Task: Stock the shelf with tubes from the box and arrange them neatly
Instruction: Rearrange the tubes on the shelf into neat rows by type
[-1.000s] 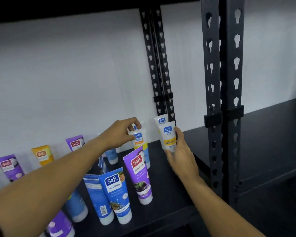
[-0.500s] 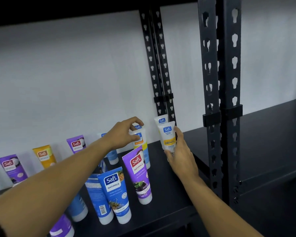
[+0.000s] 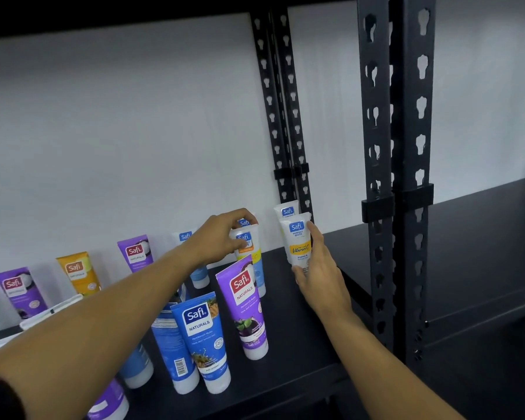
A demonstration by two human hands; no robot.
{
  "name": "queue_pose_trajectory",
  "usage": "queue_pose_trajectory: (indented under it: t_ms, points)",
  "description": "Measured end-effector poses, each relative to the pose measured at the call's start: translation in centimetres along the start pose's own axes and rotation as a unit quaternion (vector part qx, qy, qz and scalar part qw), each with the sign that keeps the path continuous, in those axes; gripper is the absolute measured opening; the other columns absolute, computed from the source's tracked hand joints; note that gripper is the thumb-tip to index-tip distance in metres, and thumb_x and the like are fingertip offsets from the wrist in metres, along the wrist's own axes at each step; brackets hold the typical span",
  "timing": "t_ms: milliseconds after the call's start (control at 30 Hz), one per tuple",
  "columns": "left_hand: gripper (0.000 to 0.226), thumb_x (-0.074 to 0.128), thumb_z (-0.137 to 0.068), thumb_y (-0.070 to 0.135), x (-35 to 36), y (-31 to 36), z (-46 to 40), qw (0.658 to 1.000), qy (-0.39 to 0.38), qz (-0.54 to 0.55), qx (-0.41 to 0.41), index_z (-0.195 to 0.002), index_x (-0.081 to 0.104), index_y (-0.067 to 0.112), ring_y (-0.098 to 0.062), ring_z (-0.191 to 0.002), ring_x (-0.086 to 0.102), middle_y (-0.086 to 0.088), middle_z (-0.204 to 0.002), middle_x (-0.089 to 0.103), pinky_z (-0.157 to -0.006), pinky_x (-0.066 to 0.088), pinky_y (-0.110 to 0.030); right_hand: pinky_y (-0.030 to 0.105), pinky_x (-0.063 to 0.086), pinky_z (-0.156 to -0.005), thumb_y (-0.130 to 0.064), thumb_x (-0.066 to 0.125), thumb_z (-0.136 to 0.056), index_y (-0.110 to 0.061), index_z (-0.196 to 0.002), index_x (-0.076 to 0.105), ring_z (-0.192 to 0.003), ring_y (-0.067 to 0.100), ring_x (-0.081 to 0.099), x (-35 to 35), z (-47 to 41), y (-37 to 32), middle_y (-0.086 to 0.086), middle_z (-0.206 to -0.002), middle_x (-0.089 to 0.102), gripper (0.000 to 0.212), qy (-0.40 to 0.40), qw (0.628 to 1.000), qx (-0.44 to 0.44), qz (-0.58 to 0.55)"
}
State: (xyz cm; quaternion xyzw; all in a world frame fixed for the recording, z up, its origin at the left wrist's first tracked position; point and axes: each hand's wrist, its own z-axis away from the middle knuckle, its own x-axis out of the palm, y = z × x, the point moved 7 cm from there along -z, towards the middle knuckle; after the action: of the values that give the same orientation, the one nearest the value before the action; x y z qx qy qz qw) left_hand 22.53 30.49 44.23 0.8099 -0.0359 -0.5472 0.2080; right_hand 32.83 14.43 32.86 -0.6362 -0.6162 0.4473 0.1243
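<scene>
Several Safi tubes stand cap-down on the black shelf. My left hand pinches the top of a white tube with a yellow and orange band near the back. My right hand grips a white Vitamin C tube from its right side and bottom; another white tube stands just behind it. In front stand a purple Naturals tube and a blue Naturals tube.
Purple, yellow and purple tubes line the white back wall at left. Black slotted uprights rise to the right of my hands. Beyond them lies a bare black shelf. A white box edge shows at the left.
Both hands stay on their tubes with almost no movement. My left fingers have shifted slightly on the top of the yellow-banded tube.
</scene>
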Motion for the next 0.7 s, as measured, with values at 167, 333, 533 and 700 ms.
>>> queue_pose_trajectory:
  t_ms: [167, 333, 533, 700]
  points:
    - [0.037, 0.071, -0.088, 0.013, 0.0, 0.0, 0.0, 1.0, -0.001, -0.005, -0.001, -0.11, 0.049, 0.033, -0.012, -0.091, 0.064, -0.003, -0.117, 0.065, -0.067, 0.049, -0.012, 0.04, 0.054, -0.089, -0.013, 0.069, -0.091, -0.04, -0.153, 0.008, -0.114, 0.02, 0.059, 0.1, 0.0, -0.1, 0.002, -0.134, 0.051, 0.091, 0.0, 1.0, -0.007, -0.003]
    - [0.039, 0.072, -0.088, 0.017, -0.1, -0.2, 0.3, 1.0, -0.002, -0.01, -0.009, -0.113, 0.047, 0.033, -0.013, -0.088, 0.066, -0.002, -0.113, 0.066, -0.069, 0.051, -0.014, 0.035, 0.054, -0.083, -0.013, 0.069, -0.09, -0.039, -0.153, 0.008, -0.108, 0.019, 0.06, -0.2, 0.0, 0.0, 0.002, -0.13, 0.051, 0.092, 0.006, 1.0, -0.005, 0.0]
    - [0.041, 0.072, -0.087, 0.018, -1.1, -0.3, 0.5, 1.0, 0.009, -0.023, -0.013, -0.117, 0.048, 0.031, -0.009, -0.082, 0.062, 0.004, -0.107, 0.061, -0.062, 0.044, -0.009, 0.038, 0.057, -0.085, -0.015, 0.071, -0.089, -0.037, -0.153, 0.007, -0.109, 0.019, 0.06, -0.2, -0.1, -0.1, 0.002, -0.129, 0.05, 0.093, 0.012, 1.0, -0.008, 0.012]
    - [0.035, 0.069, -0.09, 0.024, -2.0, -0.5, 1.2, 0.999, 0.006, -0.032, -0.026, -0.119, 0.05, 0.027, -0.011, -0.088, 0.061, 0.004, -0.109, 0.059, -0.064, 0.045, -0.013, 0.043, 0.056, -0.086, -0.021, 0.07, -0.089, -0.037, -0.151, 0.009, -0.112, 0.019, 0.058, -0.6, 0.2, -0.3, 0.002, -0.127, 0.051, 0.089, 0.021, 1.0, -0.001, 0.006]
